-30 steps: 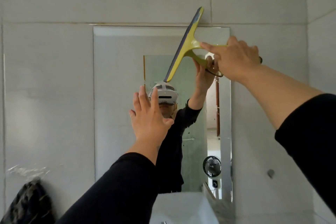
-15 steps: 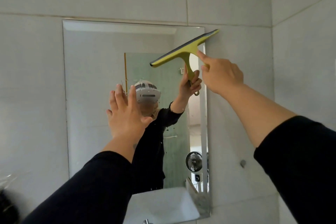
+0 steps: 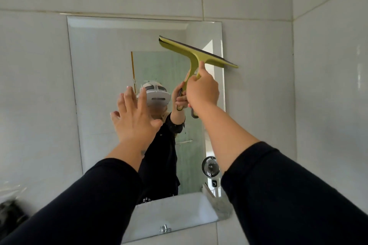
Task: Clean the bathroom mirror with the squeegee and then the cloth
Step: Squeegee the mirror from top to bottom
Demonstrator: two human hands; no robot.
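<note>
Since before, the squeegee had tilted down-right on the mirror, gripped by the right hand; left hand was spread open.

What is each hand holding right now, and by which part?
The right hand grips the yellow-green squeegee by its handle, below the blade, against the mirror. The left hand is open and holds nothing.

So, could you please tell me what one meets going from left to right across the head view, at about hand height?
Tiled wall → mirror left edge → left hand → right hand holding the squeegee → corner wall.
</note>
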